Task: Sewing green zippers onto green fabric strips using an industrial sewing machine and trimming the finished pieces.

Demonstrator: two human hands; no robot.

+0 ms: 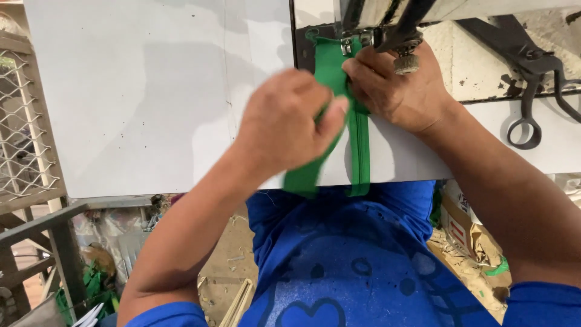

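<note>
— Left hand (284, 124)?
— Curling shut, pinching a green fabric strip (330, 72) between thumb and fingers, hovering a little blurred over the white table (139, 91).

— Right hand (396, 85)?
— Closing on the same strip, fingertips pressing it flat just below the sewing machine's presser foot (351, 42). Sitting right beside the left hand, almost touching it.

— And the strip itself?
— Running from under the presser foot down across the table, splitting into two bands: one passing beneath the left hand, the other, a narrow seamed band, lying straight under the right. Both hanging over the near table edge, ends resting against the blue shirt (345, 254).

— Around the machine?
— Knurled metal screw (407, 62) showing just above the right knuckles. Dark metal lever (532, 79) lying to the right on the worn, chipped machine bed, ending in a ring.

— Further out?
— Wire mesh panel (24, 133) standing at the far left beside the table. Green scraps (91, 284) lying on the floor below it. Crumpled brown paper (472, 248) sitting at the right, next to the shirt.
</note>
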